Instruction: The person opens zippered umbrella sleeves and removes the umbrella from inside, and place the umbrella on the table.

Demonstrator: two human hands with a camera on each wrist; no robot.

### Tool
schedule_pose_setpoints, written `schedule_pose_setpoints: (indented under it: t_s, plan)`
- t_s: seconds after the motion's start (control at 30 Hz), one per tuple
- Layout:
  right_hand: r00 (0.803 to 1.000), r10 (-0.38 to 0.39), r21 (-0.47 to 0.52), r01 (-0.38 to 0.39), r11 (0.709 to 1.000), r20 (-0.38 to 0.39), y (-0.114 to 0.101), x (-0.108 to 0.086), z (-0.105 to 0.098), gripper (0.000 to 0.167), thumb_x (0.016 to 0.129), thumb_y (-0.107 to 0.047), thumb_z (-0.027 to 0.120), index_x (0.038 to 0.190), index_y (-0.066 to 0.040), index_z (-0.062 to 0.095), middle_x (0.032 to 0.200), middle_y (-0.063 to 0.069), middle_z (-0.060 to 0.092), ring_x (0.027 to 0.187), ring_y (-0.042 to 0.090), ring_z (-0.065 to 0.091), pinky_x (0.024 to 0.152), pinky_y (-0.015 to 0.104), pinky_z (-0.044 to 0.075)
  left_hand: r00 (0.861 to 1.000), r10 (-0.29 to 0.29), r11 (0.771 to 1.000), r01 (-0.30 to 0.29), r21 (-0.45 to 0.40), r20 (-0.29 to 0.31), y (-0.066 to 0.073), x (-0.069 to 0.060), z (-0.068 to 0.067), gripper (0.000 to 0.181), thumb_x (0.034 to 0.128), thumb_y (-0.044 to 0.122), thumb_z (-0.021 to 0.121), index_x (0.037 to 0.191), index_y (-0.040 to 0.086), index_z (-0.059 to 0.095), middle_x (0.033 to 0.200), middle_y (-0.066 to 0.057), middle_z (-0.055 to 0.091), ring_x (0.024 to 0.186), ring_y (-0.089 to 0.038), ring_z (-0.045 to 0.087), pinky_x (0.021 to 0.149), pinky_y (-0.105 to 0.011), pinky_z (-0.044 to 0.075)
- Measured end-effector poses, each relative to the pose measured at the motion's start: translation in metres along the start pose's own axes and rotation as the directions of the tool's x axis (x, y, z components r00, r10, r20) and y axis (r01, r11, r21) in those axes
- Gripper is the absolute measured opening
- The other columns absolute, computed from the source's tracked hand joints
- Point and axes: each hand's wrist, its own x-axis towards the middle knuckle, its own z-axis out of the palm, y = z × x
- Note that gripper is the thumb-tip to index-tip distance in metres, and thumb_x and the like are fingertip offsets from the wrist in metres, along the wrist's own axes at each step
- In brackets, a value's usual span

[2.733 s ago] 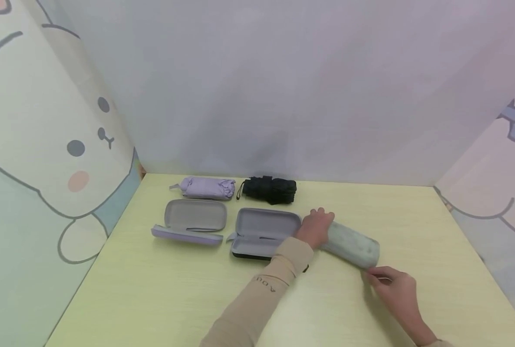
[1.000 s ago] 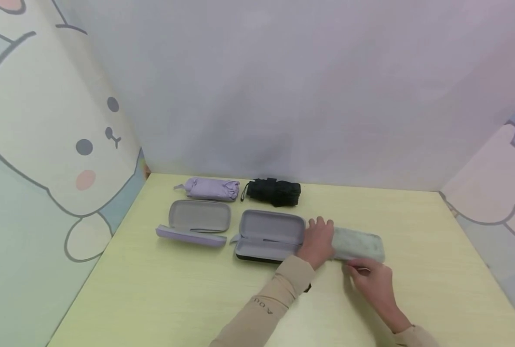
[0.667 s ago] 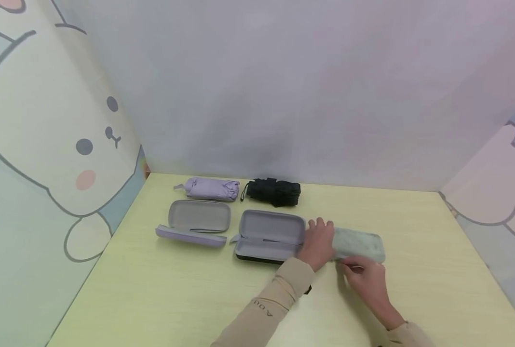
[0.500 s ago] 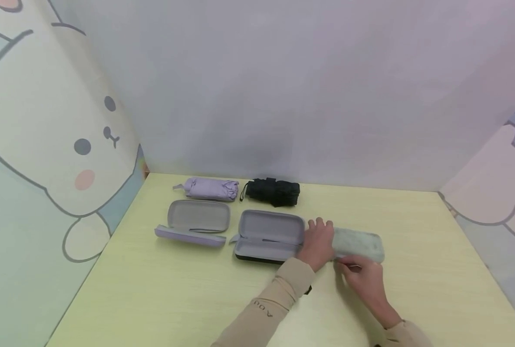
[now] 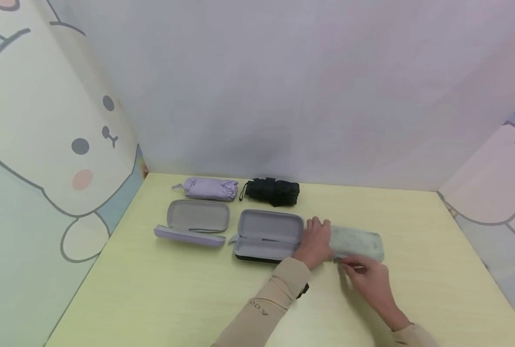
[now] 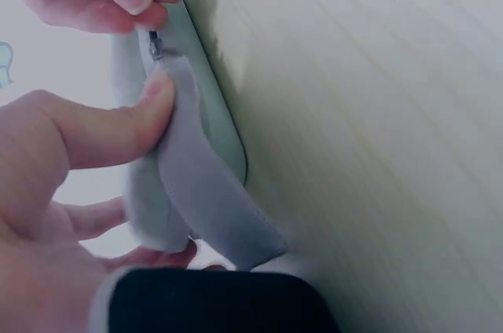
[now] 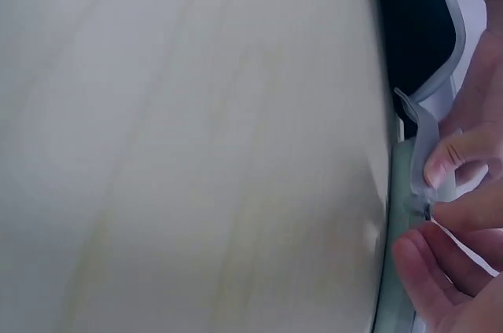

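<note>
A pale green zip case (image 5: 356, 242) lies on the right side of the table, its lid down. My left hand (image 5: 316, 243) grips the case's left end, with the thumb pressing beside the zipper at a grey fabric strap (image 6: 208, 184). Just to the right, my right hand (image 5: 370, 279) pinches the small zipper pull (image 6: 155, 44) at the front edge between thumb and fingers. The left hand hides the case's left end in the head view.
Left of the hands stands an opened black case (image 5: 268, 236) with grey lining. Beyond it is an opened lilac case (image 5: 198, 217). A folded lilac umbrella (image 5: 210, 188) and a folded black umbrella (image 5: 272, 192) lie along the back of the yellow table (image 5: 153, 299).
The green case has turned from slanted to nearly level. My right hand moved left along its front edge from the right corner, then slightly back right. The left hand keeps its grip.
</note>
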Motion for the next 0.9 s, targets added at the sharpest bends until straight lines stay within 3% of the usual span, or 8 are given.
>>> schedule_pose_setpoints:
  t_s: [0.17,0.27,0.37,0.47,0.57,0.63,0.77,0.9]
  plan:
    - [0.992,0.075,-0.003,-0.076,0.997,-0.1,0.006,0.002,-0.023,0.015,0.072,0.009,0.074,0.078,-0.004,0.071,0.071,0.005,0.068,0.057,0.0,0.058,0.051,0.013,0.045,0.999,0.023,0.998,-0.025,-0.051,-0.037,-0.002,-0.005,-0.001,0.064,0.063,0.028,0.084,0.117,0.014,0.053,0.107,-0.004,0.043,0.099,-0.018,0.04,0.07,-0.025,0.039]
    - [0.969,0.16,0.045,-0.154,0.987,-0.188,0.012,0.006,-0.039,0.012,0.075,0.007,0.073,0.083,-0.002,0.071,0.074,-0.003,0.068,0.062,-0.003,0.058,0.054,0.011,0.045,0.998,0.037,0.994,-0.043,-0.099,-0.06,-0.003,-0.008,-0.001,0.064,0.0647,0.023,0.084,0.119,0.014,0.051,0.112,-0.005,0.04,0.102,-0.017,0.039,0.072,-0.024,0.04]
    - [0.943,0.258,0.114,-0.238,0.965,-0.209,0.021,0.011,-0.053,0.012,0.08,0.002,0.071,0.092,0.003,0.069,0.078,-0.013,0.066,0.069,-0.004,0.06,0.057,0.012,0.047,0.994,0.063,0.988,-0.076,-0.138,-0.094,-0.005,-0.011,0.0,0.065,0.065,0.016,0.083,0.121,0.013,0.05,0.115,-0.006,0.039,0.103,-0.017,0.04,0.07,-0.021,0.041]
    - [0.927,0.336,0.206,-0.3,0.931,-0.165,0.032,0.017,-0.064,0.019,0.084,-0.001,0.069,0.1,0.008,0.066,0.084,-0.016,0.066,0.075,-0.003,0.061,0.058,0.016,0.05,0.989,0.086,0.98,-0.106,-0.169,-0.118,-0.006,-0.015,0.001,0.069,0.0641,0.01,0.081,0.125,0.014,0.049,0.118,-0.005,0.038,0.103,-0.017,0.041,0.063,-0.018,0.04]
    - [0.925,0.369,0.342,-0.32,0.883,-0.087,0.043,0.023,-0.072,0.024,0.085,-0.002,0.068,0.106,0.01,0.064,0.089,-0.013,0.069,0.074,0.001,0.064,0.06,0.019,0.051,0.987,0.096,0.969,-0.122,-0.214,-0.126,-0.006,-0.02,0.001,0.073,0.0647,0.005,0.08,0.129,0.017,0.047,0.122,-0.004,0.038,0.103,-0.015,0.043,0.056,-0.017,0.038]
    - [0.934,0.356,0.411,-0.315,0.855,-0.025,0.05,0.027,-0.076,0.027,0.086,-0.004,0.067,0.109,0.009,0.063,0.093,-0.012,0.07,0.074,0.004,0.066,0.062,0.019,0.051,0.986,0.098,0.963,-0.129,-0.237,-0.137,-0.006,-0.024,0.0,0.073,0.0657,0.005,0.079,0.13,0.018,0.048,0.123,-0.003,0.038,0.102,-0.014,0.044,0.055,-0.016,0.037]
    - [0.948,0.306,0.566,-0.297,0.769,0.082,0.062,0.033,-0.079,0.031,0.089,-0.005,0.064,0.116,0.01,0.059,0.101,-0.007,0.07,0.081,0.006,0.067,0.068,0.024,0.053,0.976,0.105,0.953,-0.153,-0.263,-0.189,-0.006,-0.032,-0.001,0.068,0.0675,0.005,0.078,0.128,0.019,0.051,0.119,-0.001,0.042,0.1,-0.012,0.047,0.056,-0.015,0.038]
    - [0.957,0.261,0.589,-0.285,0.756,0.128,0.067,0.036,-0.081,0.033,0.091,-0.004,0.061,0.119,0.012,0.056,0.108,-0.005,0.068,0.089,0.004,0.065,0.07,0.022,0.052,0.964,0.133,0.93,-0.202,-0.308,-0.232,-0.006,-0.039,-0.001,0.059,0.0729,0.001,0.072,0.126,0.02,0.053,0.114,0.001,0.046,0.095,-0.01,0.049,0.053,-0.013,0.036]
